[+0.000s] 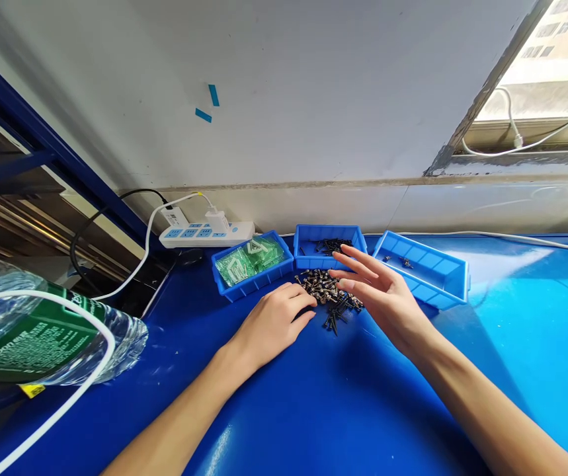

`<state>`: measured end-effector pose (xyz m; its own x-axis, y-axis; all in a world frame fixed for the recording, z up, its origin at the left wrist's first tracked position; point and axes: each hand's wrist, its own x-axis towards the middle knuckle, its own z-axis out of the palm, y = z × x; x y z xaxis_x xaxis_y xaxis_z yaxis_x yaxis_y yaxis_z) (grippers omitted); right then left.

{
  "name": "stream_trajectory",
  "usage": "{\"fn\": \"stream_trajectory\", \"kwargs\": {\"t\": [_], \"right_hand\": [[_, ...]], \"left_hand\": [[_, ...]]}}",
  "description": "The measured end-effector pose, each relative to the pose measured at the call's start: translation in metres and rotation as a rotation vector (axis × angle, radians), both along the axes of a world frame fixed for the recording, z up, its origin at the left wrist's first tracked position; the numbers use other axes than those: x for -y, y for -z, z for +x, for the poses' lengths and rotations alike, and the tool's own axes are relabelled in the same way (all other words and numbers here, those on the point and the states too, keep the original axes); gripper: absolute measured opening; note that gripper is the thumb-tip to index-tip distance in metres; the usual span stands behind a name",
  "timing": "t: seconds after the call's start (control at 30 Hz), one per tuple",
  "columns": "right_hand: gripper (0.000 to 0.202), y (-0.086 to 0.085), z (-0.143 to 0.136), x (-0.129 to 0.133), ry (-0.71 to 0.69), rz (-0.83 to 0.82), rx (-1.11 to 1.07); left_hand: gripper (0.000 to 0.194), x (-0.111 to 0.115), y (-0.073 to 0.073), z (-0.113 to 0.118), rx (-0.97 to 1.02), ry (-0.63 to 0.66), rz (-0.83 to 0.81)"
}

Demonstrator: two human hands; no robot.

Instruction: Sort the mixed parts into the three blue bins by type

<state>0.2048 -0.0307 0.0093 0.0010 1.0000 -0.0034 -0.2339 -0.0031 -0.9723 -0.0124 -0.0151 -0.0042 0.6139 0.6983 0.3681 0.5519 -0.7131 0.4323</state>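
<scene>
A pile of dark screws (336, 304) lies loose on the blue table, some with shinier heads and some long and black. My left hand (276, 319) rests palm down at the pile's left edge, fingers slightly bent and thumb apart; what lies under the fingertips is hidden. Over the right side of the pile hovers my right hand (383, 294), fingers spread and nothing visible in them. Behind it, the middle blue bin (308, 260) holds black screws (333, 246). In the right blue bin (442, 271) are a few small screws (406, 262).
The left blue bin (251, 288) holds green-printed plastic packets (251, 258). A white power strip (239, 233) with plugs stands behind it against the wall (313, 99). A large water bottle (50, 330) and a white cable (108, 344) occupy the left side.
</scene>
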Motion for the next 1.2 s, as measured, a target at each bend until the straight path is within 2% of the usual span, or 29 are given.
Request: {"fn": "stream_trajectory", "kwargs": {"t": [0.13,0.3,0.43,0.6,0.9,0.97,1.07,1.2], "right_hand": [[0.054,0.0,-0.001,0.003,-0.033,0.004,0.006],[0.047,0.0,-0.001,0.004,-0.027,0.02,0.026],[0.04,0.0,0.001,0.005,-0.024,0.028,0.035],[0.037,0.0,0.002,0.004,-0.016,0.039,0.053],[0.038,0.0,0.004,0.003,-0.015,0.023,0.091],[0.037,0.001,0.005,0.003,-0.014,0.033,0.111],[0.036,0.002,0.005,0.002,-0.022,0.081,0.232],[0.029,-0.002,0.003,0.005,-0.101,0.164,0.454]], "left_hand": [[0.012,0.003,0.004,0.005,-0.003,0.012,0.019],[0.008,0.006,0.002,0.006,-0.014,0.006,0.059],[0.016,0.006,0.004,0.006,-0.004,0.019,0.135],[0.013,0.006,0.008,0.005,-0.031,0.017,0.14],[0.009,0.005,-0.001,0.006,-0.122,0.017,0.109],[0.009,0.005,-0.001,0.006,-0.07,0.014,0.111],[0.01,0.004,-0.003,0.006,0.128,-0.019,0.061],[0.005,0.005,-0.007,0.008,0.423,-0.111,-0.178]]}}
